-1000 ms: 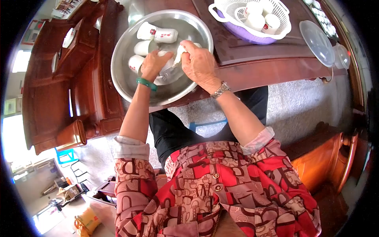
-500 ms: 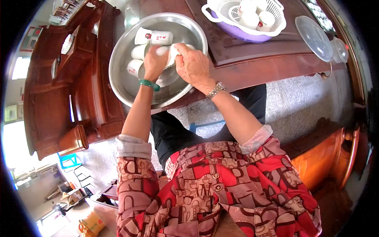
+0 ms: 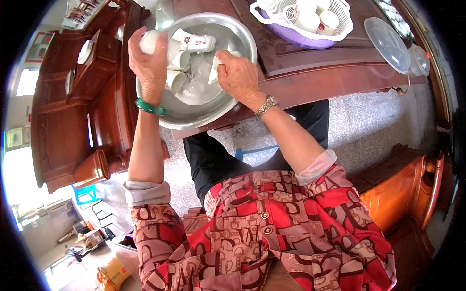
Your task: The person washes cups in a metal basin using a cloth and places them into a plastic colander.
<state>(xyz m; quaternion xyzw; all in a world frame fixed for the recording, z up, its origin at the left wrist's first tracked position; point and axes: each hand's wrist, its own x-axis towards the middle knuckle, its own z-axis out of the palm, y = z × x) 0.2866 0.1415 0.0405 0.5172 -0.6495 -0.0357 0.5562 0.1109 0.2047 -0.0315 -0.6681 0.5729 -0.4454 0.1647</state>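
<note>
A white cup [image 3: 154, 42] is gripped in my left hand [image 3: 149, 65], raised over the left rim of a metal basin [image 3: 204, 119]. My right hand [image 3: 239, 77] is closed around a white cloth [image 3: 215, 69] inside the basin's right part. Several white cups with red marks lie on their sides in the water, among them one near the top [image 3: 201, 43] and one lower left [image 3: 174, 80]. A green bangle is on my left wrist and a metal watch on my right wrist.
On the dark wooden table [image 3: 310, 87], a white colander [image 3: 272, 17] holding several white cups rests in a purple basin [image 3: 303, 41]. A clear plastic lid [image 3: 387, 44] lies to the right. Wooden furniture [image 3: 82, 116] stands at the left, and a blue stool [image 3: 259, 154] shows below.
My left hand has moved left and up out of the basin, lifting a white cup. My right hand stays at the basin's right part with the cloth.
</note>
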